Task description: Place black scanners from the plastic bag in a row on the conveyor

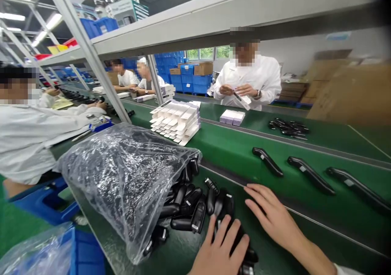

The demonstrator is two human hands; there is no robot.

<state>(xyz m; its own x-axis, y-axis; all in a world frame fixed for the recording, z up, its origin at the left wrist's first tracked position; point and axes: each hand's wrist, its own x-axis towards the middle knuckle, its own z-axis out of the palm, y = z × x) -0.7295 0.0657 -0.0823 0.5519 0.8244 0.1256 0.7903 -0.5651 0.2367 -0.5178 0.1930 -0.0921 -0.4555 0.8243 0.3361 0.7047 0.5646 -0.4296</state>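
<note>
In the lower middle of the frame a heap of small black handsets (195,210) is spilling out of a clear plastic bag (122,177) onto the green table (232,152). Each piece is looking hard, smooth and glossy, so I am judging it light and stiff, not fragile, but a little slippery. The slim middle of the body seems the best place to pinch it, between thumb and forefinger, because the ends are rounded.

The left hand (221,248) is lying at the bottom centre, over the near end of the heap. Its fingers (224,226) are spread loosely and are pressing on one or two black pieces, but they are not closing around any.

The right hand (271,214) is resting just to the right of the heap, palm down on the table. Its fingers (255,191) are stretched almost flat and are holding nothing.

Further right, three black handsets (308,173) are lying in a row on the belt (351,161), well apart from each other. In the upper middle, a stack of white boxes (175,120) is standing. Behind it, a person in a white coat (247,77) is handling a small piece.
</note>
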